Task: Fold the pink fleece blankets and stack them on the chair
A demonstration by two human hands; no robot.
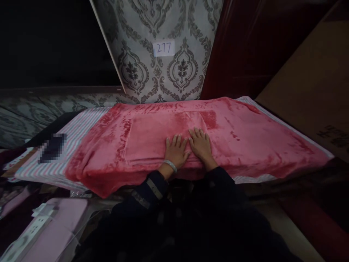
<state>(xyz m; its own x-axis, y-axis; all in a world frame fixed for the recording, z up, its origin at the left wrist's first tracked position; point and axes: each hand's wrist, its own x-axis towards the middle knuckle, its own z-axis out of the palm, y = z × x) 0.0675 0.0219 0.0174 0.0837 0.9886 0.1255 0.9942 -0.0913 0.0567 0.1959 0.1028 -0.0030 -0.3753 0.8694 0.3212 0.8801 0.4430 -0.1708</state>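
A pink-red plush cloth is spread over a long surface. On its middle lies a folded rectangular piece of the same pink plush. My left hand rests flat on the lower right part of the folded piece, fingers spread, with a silver bracelet at the wrist. Beside it, my right hand lies flat near the folded piece's right edge, its fingers also apart. Neither hand holds anything. Under the plush, a striped cloth shows at the left and along the right edge.
A dark screen stands at the back left, before patterned wallpaper with a label reading 277. At right are a dark red panel and a large brown board. A power strip lies at lower left.
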